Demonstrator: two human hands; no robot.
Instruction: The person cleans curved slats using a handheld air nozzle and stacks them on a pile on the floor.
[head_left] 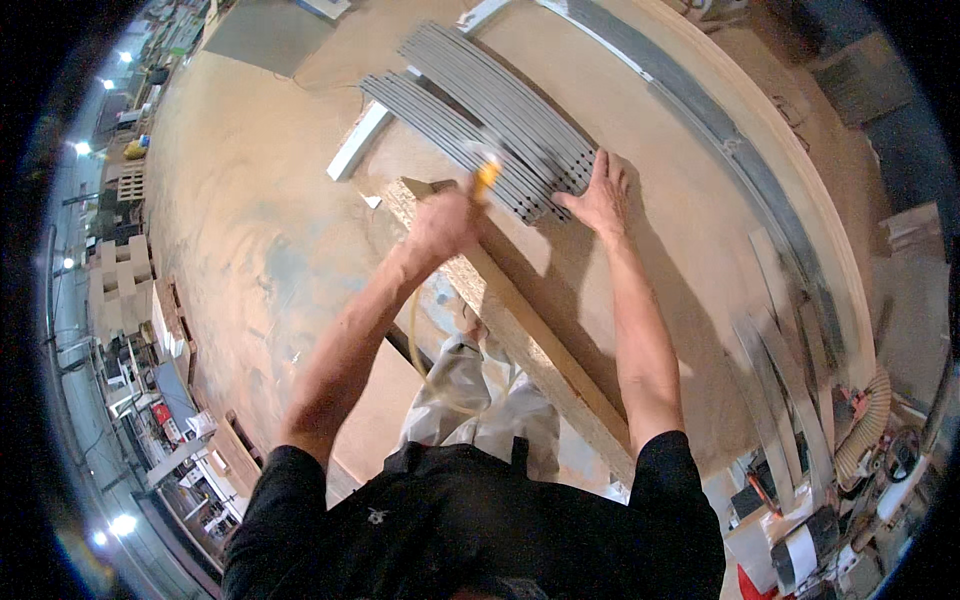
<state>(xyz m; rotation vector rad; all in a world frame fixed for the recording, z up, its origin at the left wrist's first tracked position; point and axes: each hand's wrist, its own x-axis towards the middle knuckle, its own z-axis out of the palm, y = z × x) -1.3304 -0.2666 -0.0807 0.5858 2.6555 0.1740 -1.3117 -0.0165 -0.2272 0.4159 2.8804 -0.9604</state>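
Gripping a tool with an orange nozzle (487, 176), your left hand (442, 222) is curled shut around its body; the tip points at the near end of the grey slat stack (500, 115). A thin yellowish hose (415, 345) drops from that hand toward your legs.

Your right hand (600, 195) lies flat, fingers spread, palm down on the near-right corner of the slat stack, pressing it onto the chipboard panel (640, 130). It pinches nothing.

Relative to the slat stack:
- The stack is a bundle of long grey strips lying side by side on the panel, running away from you toward the upper left; the cut ends face your hands.
- The chipboard panel lies under it and extends to its right.
- The panel's raw edge (520, 330) runs from just below the stack's near end down toward your right hip.
- A white strip (358, 142) sits just left of the stack, partly under it.
- A long grey band (700, 110) runs along the panel's far side, well right of the stack.
- A ribbed beige duct hose (868, 425) is far to the lower right.
- The sawdust-covered floor (250, 220) spreads to the left.

Nozzle detail is blurred; can't tell the tool type.
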